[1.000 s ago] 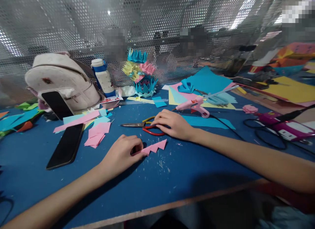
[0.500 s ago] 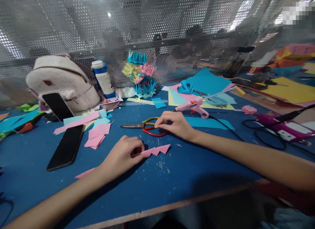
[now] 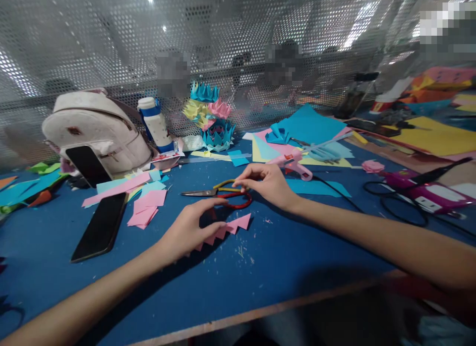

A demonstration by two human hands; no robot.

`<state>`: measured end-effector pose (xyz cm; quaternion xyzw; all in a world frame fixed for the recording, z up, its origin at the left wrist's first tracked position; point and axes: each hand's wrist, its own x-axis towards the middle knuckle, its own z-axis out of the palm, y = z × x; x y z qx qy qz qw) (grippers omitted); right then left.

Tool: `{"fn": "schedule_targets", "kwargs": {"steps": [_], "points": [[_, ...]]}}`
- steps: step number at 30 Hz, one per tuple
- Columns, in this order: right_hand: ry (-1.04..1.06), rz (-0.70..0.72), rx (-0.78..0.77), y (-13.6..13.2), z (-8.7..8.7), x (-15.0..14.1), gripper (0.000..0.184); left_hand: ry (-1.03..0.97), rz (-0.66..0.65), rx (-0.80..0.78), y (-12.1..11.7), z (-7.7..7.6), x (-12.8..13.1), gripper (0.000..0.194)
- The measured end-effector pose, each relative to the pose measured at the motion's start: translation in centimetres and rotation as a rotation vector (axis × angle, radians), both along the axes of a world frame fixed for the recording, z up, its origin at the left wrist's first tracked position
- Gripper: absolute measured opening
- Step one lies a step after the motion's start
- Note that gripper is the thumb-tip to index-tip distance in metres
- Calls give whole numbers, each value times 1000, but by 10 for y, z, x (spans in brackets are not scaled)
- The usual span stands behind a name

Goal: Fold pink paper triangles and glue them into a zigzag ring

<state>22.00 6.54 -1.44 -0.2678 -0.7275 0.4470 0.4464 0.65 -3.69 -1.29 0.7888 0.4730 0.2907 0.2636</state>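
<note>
A pink paper strip with a zigzag edge (image 3: 233, 228) lies on the blue table, partly hidden under my left hand (image 3: 191, 222). That hand is open, thumb and fingers apart, with the thumb over the strip and the fingertips near the red handle. Scissors (image 3: 203, 193) with one yellow and one red handle lie just beyond, blades pointing left. My right hand (image 3: 266, 185) is closed in a pinch at the handle loops of the scissors.
A pink glue gun (image 3: 293, 162) rests behind my right hand, over a blue strip (image 3: 320, 188). Pink paper pieces (image 3: 148, 207) and a phone (image 3: 100, 227) lie left. Folded paper flowers (image 3: 218, 135), a bottle (image 3: 156, 125) and a white backpack (image 3: 92, 125) stand behind. A purple power strip (image 3: 427, 192) is right.
My left hand has opened from its grip on the pink zigzag strip, its fingers moving up toward the scissors. More of the strip's teeth show. My right hand stays at the scissors' handles.
</note>
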Motion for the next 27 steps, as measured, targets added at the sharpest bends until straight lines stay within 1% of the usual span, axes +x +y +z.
{"fn": "schedule_targets", "kwargs": {"steps": [1,3,4,5,6,7,9,12,15,18,20,23,25,27], "points": [[7,5,-3,-1,1,0,17,-69,-36,-73,4,2,4,42],[25,14,-18,0,2,1,17,-209,-194,-252,13,8,12,50],[37,19,-28,1,1,3,17,-263,-254,-327,17,12,15,50],[51,25,-39,2,0,4,18,-288,-274,-387,21,15,17,44],[64,29,-49,4,-2,5,18,-280,-270,-415,25,19,18,33],[74,33,-59,7,-3,7,19,-250,-247,-410,29,23,17,24],[81,37,-79,10,-7,9,21,-247,-170,-326,38,30,14,25],[78,37,-104,12,-11,10,22,-319,-37,-169,52,38,7,24],[69,49,-140,10,-14,8,19,-365,20,-36,66,42,4,23],[62,64,-150,8,-18,7,17,-370,-15,70,75,42,8,20],[47,70,-89,10,-20,7,16,-350,-68,108,78,42,13,19],[-11,122,29,12,-20,7,11,-350,-187,99,77,41,21,19],[-64,193,55,11,-21,7,9,-367,-268,82,74,42,25,20],[-114,275,51,9,-21,7,8,-392,-313,76,71,43,29,21]]}}
